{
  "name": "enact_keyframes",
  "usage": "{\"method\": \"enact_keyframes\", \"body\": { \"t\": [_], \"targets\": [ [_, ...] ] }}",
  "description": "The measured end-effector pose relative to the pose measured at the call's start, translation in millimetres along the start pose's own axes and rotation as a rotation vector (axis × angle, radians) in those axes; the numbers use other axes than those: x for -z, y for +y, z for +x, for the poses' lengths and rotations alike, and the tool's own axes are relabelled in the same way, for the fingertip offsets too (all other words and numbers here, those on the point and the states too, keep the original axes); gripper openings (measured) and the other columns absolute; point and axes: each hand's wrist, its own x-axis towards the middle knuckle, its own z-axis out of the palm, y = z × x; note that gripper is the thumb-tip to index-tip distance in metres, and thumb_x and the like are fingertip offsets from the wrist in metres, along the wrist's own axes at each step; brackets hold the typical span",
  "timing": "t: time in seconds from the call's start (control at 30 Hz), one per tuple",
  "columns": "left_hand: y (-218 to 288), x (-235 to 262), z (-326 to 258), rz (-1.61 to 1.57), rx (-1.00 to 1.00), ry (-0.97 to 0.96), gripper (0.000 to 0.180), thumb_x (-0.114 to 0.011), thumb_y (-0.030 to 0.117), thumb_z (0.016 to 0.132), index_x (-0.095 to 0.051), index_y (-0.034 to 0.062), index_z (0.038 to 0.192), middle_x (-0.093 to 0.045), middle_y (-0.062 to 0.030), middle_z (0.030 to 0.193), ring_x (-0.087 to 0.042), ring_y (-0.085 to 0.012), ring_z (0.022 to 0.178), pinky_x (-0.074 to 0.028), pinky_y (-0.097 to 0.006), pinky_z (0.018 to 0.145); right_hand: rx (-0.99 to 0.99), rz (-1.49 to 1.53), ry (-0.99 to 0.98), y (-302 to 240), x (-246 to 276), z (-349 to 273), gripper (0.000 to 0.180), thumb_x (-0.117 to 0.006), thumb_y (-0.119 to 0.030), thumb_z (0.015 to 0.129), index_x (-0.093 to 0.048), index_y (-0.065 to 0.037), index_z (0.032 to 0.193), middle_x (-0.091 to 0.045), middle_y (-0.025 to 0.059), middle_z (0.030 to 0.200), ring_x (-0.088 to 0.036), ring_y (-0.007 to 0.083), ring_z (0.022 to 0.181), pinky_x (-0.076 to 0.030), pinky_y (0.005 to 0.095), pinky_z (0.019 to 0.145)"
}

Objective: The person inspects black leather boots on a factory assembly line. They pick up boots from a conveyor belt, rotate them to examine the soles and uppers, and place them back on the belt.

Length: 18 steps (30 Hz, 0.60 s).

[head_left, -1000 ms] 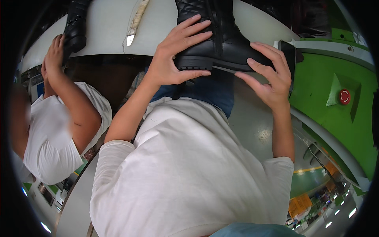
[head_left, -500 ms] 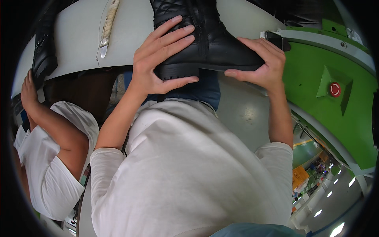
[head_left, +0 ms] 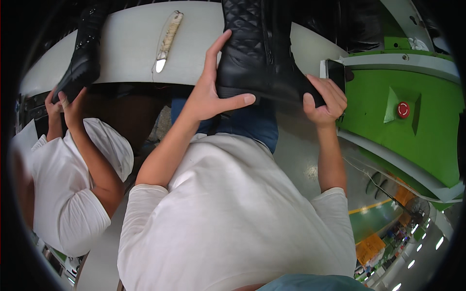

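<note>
A black boot (head_left: 252,68) with a quilted shaft and a side zip stands upright between my hands, its toe pointing right. My left hand (head_left: 213,92) grips its heel end, the thumb along the sole edge and a finger up the shaft; the other fingers are hidden behind it. My right hand (head_left: 326,99) is closed round the toe, thumb on the near side. To the left on the table lies a knife (head_left: 170,39) with a wrapped, pale handle and a short blade.
The white table (head_left: 131,48) curves across in front of me. At left, a co-worker's hands (head_left: 70,106) hold another black boot (head_left: 85,63). On the right stands a green machine (head_left: 374,97) with a red button (head_left: 403,109); a dark-screened panel (head_left: 335,72) sits by my right hand.
The boot now sits farther right in view, with its sole less visible. My left fingers have shifted behind the shaft. The co-worker's second hand has come to the other boot.
</note>
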Motion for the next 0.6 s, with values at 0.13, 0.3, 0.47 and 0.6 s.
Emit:
{"method": "enact_keyframes", "body": {
  "t": [0.13, 0.3, 0.47, 0.6],
  "targets": [
    [-11.5, 4.4, -21.5, 0.017, -0.062, 0.057, 0.112, -0.098, 0.022, 0.078, -0.041, 0.0070, 0.174, -0.056, -0.0196, 0.161, -0.063, -0.0277, 0.142, -0.048, -0.039, 0.122, -0.117, 0.098, -0.097, -18.7, 6.2, 6.2, 0.037, -0.088, -0.030, 0.091, -0.086, 0.005, 0.104, -0.081, 0.0175, 0.087, -0.078, 0.0322, 0.074, -0.061, 0.0362, 0.068],
    [2.2, -8.8, -55.6, -0.272, 0.043, 0.213, 0.107, -0.088, 0.021, 0.078, -0.040, 0.0054, 0.173, -0.057, -0.0198, 0.155, -0.066, -0.0305, 0.137, -0.055, -0.044, 0.118, -0.669, 0.583, 0.298, -31.3, 17.8, 19.3, 0.093, -0.009, -0.063, 0.121, -0.071, 0.007, 0.120, -0.079, 0.0172, 0.083, -0.078, 0.0320, 0.090, -0.058, 0.0457, 0.101],
    [29.9, -5.9, -56.9, -0.102, -0.263, 0.337, 0.125, -0.092, 0.022, 0.078, -0.020, 0.0090, 0.180, -0.055, -0.0229, 0.158, -0.066, -0.0345, 0.139, -0.054, -0.046, 0.119, -1.131, 1.065, 0.299, -53.8, 15.5, 43.7, 0.059, -0.041, -0.045, 0.124, -0.068, 0.006, 0.136, -0.078, 0.0242, 0.131, -0.078, 0.0296, 0.115, -0.062, 0.0423, 0.104],
    [63.5, 8.1, -54.5, 0.106, -0.368, 0.181, 0.154, -0.100, 0.015, 0.075, 0.012, 0.0117, 0.180, -0.049, -0.0254, 0.166, -0.059, -0.0357, 0.149, -0.045, -0.046, 0.128, -1.228, 1.409, 0.010, -60.9, 9.5, 48.1, 0.049, -0.056, -0.038, 0.120, -0.064, 0.004, 0.145, -0.075, 0.0272, 0.141, -0.076, 0.0295, 0.129, -0.060, 0.0412, 0.114]
  ]
}}
